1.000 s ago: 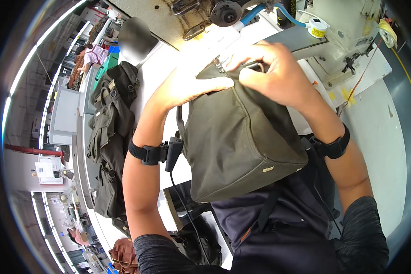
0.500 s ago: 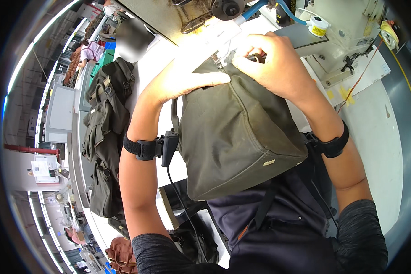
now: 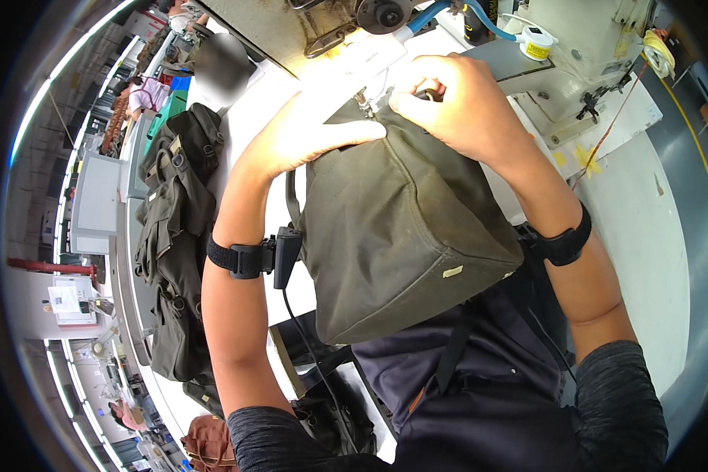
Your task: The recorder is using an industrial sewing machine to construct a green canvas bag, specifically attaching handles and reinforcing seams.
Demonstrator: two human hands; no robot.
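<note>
An olive fabric bag point(image 3: 397, 236) lies across my lap area and up under the needle and presser foot point(image 3: 367, 102) of a sewing machine point(image 3: 322, 31). My left hand point(image 3: 299, 134) grips its upper left, thumb along the top and fingers partly lost in glare. My right hand point(image 3: 464, 102), with curled fingers, holds the bag's upper edge just right of the needle, by a dark loop that it partly covers.
Several olive bags point(image 3: 177, 236) lie piled on the white worktable at left, with a brown bag point(image 3: 212, 440) below. A green bin point(image 3: 165, 118) stands behind them. Other people point(image 3: 144, 98) work in the background. A white container point(image 3: 536, 43) sits by the machine.
Over the last second the bag and both my hands have shifted slightly up and left in the view, along with the surroundings. My right hand's fingertips have moved a little closer to the needle.
</note>
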